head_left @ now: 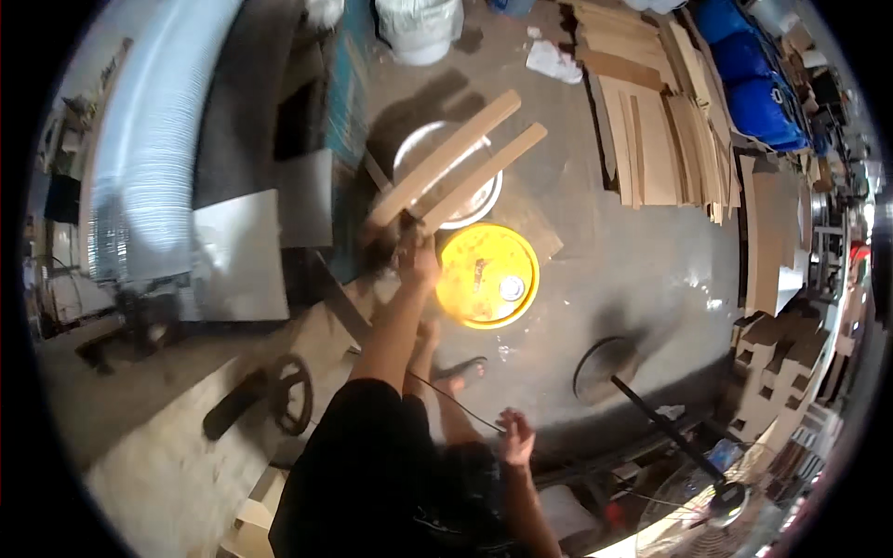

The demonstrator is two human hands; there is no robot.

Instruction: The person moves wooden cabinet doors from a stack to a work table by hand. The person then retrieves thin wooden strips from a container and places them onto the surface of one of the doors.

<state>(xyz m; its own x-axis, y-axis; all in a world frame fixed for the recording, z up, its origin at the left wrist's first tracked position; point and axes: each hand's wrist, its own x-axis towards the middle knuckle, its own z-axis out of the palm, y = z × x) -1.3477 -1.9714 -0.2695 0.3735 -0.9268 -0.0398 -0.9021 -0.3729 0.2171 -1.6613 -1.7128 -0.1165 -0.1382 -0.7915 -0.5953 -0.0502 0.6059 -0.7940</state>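
My left hand [418,259] reaches forward, closed round the near end of two pale wooden slats [488,177]. They point away to the upper right, nearly parallel; whether they join under the fingers is hidden. Beneath the slats stands a round white-rimmed tub [495,191]. Just right of my left hand is a yellow bucket [474,284] with a stained top and a pale round cap. My right hand [516,439] hangs low near my body, fingers loosely bent and apart, with nothing visible in it. A thin dark cord [456,400] runs up to beside it.
Stacked flat boards [651,130] lie at the far right, with blue bags [758,88] beyond. A dark handwheel [291,394] is at the lower left. A pole with a round base [665,432] stands at the right. A white bag-lined bin [419,33] is at the back.
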